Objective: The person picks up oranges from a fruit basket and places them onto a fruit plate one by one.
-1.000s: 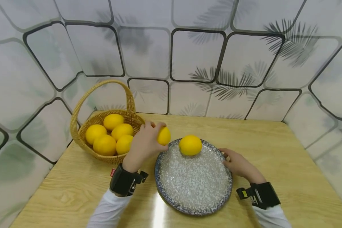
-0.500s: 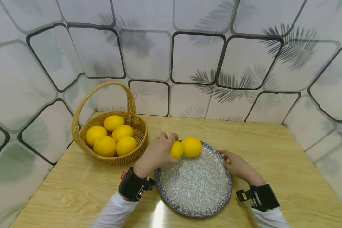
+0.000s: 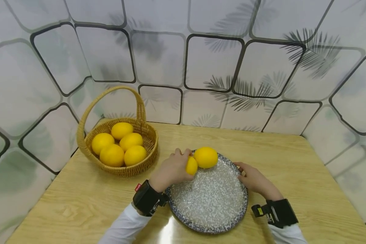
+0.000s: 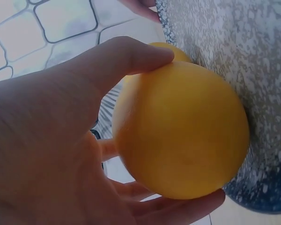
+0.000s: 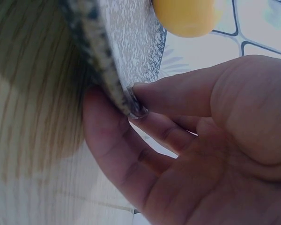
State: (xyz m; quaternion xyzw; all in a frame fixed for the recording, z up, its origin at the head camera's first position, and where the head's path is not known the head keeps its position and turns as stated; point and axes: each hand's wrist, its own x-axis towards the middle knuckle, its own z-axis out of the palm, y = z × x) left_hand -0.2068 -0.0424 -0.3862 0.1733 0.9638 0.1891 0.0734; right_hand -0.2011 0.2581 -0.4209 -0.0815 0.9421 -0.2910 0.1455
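Lemon (image 3: 191, 166) now lower, onto unmarked plate (image 3: 213, 210)

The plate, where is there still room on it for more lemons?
The plate is bare across its near half and right side, up to the rim the right hand pinches. Its far-left edge is crowded: the left hand holds a lemon against the resting lemon.

A wooden table (image 3: 292, 162) carries a wicker basket (image 3: 146, 159) and speckled plate (image 3: 213, 203).
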